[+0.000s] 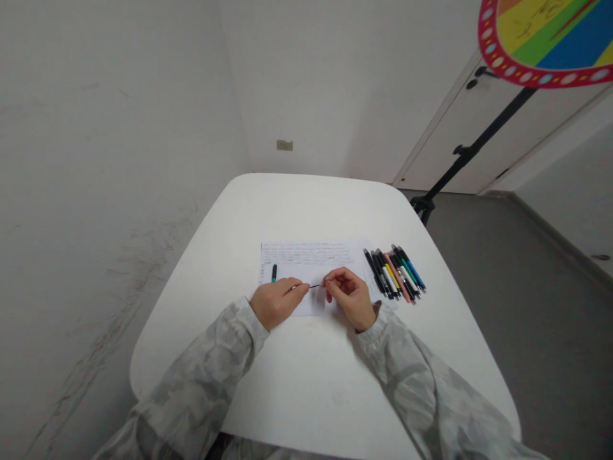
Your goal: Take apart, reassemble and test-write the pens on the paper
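Above a white sheet with handwriting (306, 252), both hands are close together. My left hand (278, 300) pinches one end of a thin dark rod, which looks like a pen refill (315, 286). At its other end, my right hand (349, 295) has thumb and fingertips closed on the rod or a tiny part there, too small to make out. A dark pen piece with a green band (274, 273) stands out just beyond my left hand, its lower part hidden. Right of my right hand lies a row of several pens (395, 275) in black, white, yellow, pink, green and blue.
The white table (306, 204) has rounded corners and stands by the walls. At the upper right, a colourful wheel (555, 38) is on a black stand (479, 144), in front of a pale door. A small socket plate (284, 145) is on the back wall.
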`<state>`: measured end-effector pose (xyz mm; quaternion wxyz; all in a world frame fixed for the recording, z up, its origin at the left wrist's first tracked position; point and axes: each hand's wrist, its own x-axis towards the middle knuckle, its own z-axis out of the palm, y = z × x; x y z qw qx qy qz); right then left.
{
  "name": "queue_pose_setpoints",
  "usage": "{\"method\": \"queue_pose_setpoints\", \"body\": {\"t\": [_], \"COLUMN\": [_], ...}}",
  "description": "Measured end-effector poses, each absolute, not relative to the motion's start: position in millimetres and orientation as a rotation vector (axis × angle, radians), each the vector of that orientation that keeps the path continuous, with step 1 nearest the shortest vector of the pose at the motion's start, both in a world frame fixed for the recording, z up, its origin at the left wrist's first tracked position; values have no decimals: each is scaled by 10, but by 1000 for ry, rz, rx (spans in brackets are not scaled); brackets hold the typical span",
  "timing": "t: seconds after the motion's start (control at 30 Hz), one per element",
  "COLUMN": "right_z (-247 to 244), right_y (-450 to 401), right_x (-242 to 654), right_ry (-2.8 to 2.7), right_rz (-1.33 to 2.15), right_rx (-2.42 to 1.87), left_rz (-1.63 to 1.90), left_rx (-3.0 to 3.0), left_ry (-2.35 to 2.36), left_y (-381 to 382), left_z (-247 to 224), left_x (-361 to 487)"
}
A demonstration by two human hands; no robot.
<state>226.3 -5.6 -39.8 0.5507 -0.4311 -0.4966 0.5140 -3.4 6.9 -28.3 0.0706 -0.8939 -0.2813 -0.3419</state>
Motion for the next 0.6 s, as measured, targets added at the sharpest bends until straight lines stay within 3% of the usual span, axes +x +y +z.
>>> {"method": "queue_pose_setpoints", "body": {"t": [0.6], "right_z": [-405], "right_y": [-92], "right_x": [2236], "right_ry": [-1215], "right_rz": [1195], "right_rx": [-1027], "left_rz": [-1070], "left_rx": [-2698], "left_ry": [-854], "left_y": [61], "left_z": [-281], "left_x": [-32]}}
